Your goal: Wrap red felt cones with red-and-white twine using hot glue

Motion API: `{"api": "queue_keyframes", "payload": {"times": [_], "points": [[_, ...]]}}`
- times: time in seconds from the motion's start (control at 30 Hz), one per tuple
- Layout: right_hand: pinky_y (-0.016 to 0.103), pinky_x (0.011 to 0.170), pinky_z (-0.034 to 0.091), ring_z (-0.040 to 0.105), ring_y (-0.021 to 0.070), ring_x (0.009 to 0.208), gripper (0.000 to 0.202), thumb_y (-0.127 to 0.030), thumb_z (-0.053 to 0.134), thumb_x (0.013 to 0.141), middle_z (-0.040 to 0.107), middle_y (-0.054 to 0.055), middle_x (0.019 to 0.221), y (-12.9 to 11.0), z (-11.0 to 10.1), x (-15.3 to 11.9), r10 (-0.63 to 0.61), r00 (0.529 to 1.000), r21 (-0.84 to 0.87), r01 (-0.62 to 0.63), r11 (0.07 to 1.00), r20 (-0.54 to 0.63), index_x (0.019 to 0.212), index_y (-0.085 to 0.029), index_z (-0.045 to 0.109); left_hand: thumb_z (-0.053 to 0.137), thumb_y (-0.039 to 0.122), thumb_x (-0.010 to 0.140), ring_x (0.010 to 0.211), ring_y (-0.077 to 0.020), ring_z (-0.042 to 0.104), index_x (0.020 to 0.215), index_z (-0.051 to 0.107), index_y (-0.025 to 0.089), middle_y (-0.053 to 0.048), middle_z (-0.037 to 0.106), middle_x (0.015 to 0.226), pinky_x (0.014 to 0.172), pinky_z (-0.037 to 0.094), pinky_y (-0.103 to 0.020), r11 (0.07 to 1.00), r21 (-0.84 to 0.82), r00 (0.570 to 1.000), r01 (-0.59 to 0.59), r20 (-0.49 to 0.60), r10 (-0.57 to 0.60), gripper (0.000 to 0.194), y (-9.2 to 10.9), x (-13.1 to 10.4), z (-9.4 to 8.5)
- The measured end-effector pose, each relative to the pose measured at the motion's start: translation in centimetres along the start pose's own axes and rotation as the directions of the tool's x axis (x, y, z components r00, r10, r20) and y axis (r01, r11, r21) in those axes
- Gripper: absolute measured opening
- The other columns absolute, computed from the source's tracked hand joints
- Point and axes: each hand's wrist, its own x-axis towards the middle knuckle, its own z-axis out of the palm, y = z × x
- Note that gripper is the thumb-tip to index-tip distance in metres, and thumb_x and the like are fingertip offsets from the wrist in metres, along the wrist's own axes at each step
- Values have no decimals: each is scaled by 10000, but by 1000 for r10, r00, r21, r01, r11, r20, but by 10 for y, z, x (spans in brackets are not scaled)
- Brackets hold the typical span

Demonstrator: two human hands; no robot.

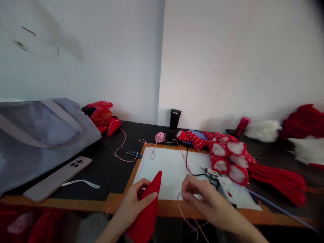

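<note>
My left hand (pixel 135 202) is closed around a red pointed cone of felt-like cloth (pixel 149 214), its tip up and the thumb across its front. To the right, my right hand (pixel 199 195) is pinched, with a strand of red-and-white twine (pixel 180 209) hanging from the fingers below the table edge. The exact fingertip grip is partly blurred. A ball of the same twine (pixel 160 137) lies at the back of the white sheet (pixel 172 168), its cord trailing left and right. Beside my right hand is a white glue gun (pixel 224 185) with a black cable.
Red dotted stuffed tubes (pixel 238 146) with white filling are piled at right, with red cloth (pixel 280 179) before them. A black cup (pixel 175 119) stands behind. Left are a grey bag (pixel 43 135), a phone (pixel 60 177), blue-handled snippers (pixel 134 154) and a white strap (pixel 82 182).
</note>
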Motion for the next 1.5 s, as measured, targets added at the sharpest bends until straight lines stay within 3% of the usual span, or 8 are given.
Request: {"api": "queue_keyframes", "payload": {"times": [0.13,0.33,0.6,0.7,0.87,1.0,1.27,1.5], "points": [[215,560,387,484,99,630,94,-279,517,998,548,-43,757,-4,-38,15,11,993,208,14,978,-117,922,-226,508,718,482,815,645,-145,559,860,564,200,29,619,736,570,398,-227,996,90,995,-3,101,-7,325,-1,7,13],[276,680,458,602,140,760,108,-203,587,937,690,17,847,-21,-59,35,-126,973,-136,101,986,-191,941,-197,694,681,495,823,691,-169,567,848,571,196,12,637,777,611,403,-247,972,235,990,-23,141,-11,320,3,12,23],[223,486,454,552,84,552,107,-218,597,923,735,33,875,-31,-68,48,-126,981,-3,127,992,-144,932,-189,700,673,444,832,741,-196,584,835,595,206,-3,655,804,673,421,-266,954,297,992,-45,129,6,251,5,10,25],[232,553,480,600,109,661,89,-213,578,932,708,35,863,-29,-69,50,-159,975,72,172,983,-154,922,-184,661,677,432,831,753,-202,595,831,602,208,-9,670,811,688,421,-272,950,307,992,-58,125,20,236,3,12,24],[264,638,481,635,139,774,181,-147,578,930,725,27,888,-30,-66,49,-250,956,-200,217,955,-156,1031,-201,718,665,428,844,774,-202,589,834,593,203,-7,655,817,715,420,-280,942,327,991,-75,133,33,236,2,13,23],[294,648,528,688,170,790,146,-218,649,919,770,35,902,-35,-67,48,-300,926,-141,273,952,-229,995,-224,775,651,441,853,756,-199,586,838,570,201,-4,647,810,694,418,-277,951,305,989,-47,146,2,253,4,12,24],[230,543,455,617,118,684,60,-178,629,913,683,7,816,-35,-76,53,-165,977,-108,151,983,-135,912,-205,683,659,451,850,771,-203,592,833,574,207,-3,656,825,713,414,-279,949,309,989,-62,150,16,259,3,13,23],[305,788,542,697,172,877,99,-193,651,921,758,17,913,-40,-74,54,-211,976,-146,200,969,-60,939,-229,742,656,473,846,745,-196,570,830,566,206,5,633,808,685,411,-276,952,300,989,-58,144,14,282,4,12,23]]}}
